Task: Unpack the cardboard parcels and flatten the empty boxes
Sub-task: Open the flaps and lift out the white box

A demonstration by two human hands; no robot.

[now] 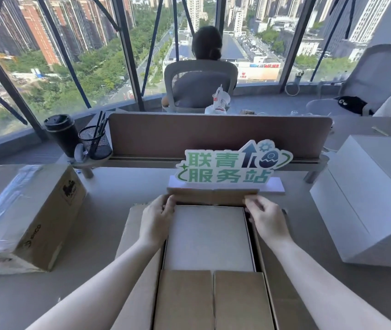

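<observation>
An open cardboard box [139,246] lies on the grey table right in front of me, its flaps spread out. Inside it sits a white flat item [208,236] that fills most of the opening. Two near flaps [213,298] are folded toward me. My left hand [157,219] grips the far left corner of the box, fingers curled over the edge by the far flap [211,197]. My right hand [267,219] pinches the far right corner of the same flap. A second, taped cardboard parcel [27,217] lies closed at the left.
A green and white sign [230,166] on a white base stands just behind the box. A large white box [370,198] sits at the right. A black cup [62,134] and mesh pen holder [94,142] stand back left. A person sits in a chair [200,85] beyond the divider.
</observation>
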